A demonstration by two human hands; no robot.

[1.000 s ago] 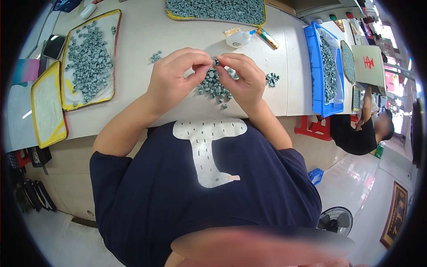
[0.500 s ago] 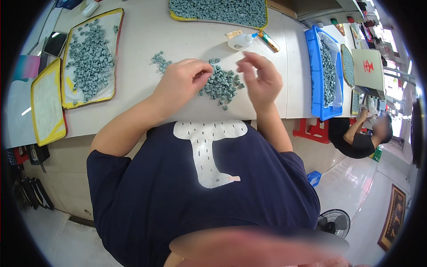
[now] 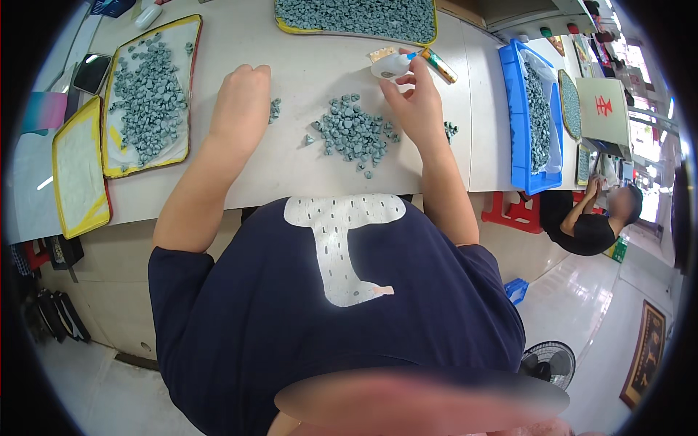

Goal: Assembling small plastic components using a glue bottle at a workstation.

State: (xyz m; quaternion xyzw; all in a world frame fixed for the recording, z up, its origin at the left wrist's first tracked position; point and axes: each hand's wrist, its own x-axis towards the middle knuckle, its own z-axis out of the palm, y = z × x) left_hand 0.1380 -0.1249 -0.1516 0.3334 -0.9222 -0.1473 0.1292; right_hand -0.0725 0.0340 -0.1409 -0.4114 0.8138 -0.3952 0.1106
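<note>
My left hand [image 3: 243, 100] is closed, knuckles up, beside a small group of grey-green stone chips [image 3: 275, 110] that it partly covers. Whatever its fingers hold is hidden. My right hand [image 3: 416, 105] reaches forward, its fingers around a white squeeze bottle [image 3: 390, 66] with a blue tip; a fingertip shows beyond the bottle. Between my hands lies a larger loose heap of the same chips [image 3: 353, 131]. A few more chips [image 3: 451, 131] show just right of my right wrist.
Chips fill a yellow-rimmed tray [image 3: 195, 87] at left, another tray [image 3: 356, 34] at the back and a blue bin [image 3: 518, 116] at right. A printed tube [image 3: 440, 67] lies by the bottle. A phone [image 3: 91, 73] lies far left. Another person [image 3: 589, 225] sits at right.
My left hand has moved left from the heap to the small group of chips. My right hand has gone forward from beside the heap to the bottle, which has shifted slightly.
</note>
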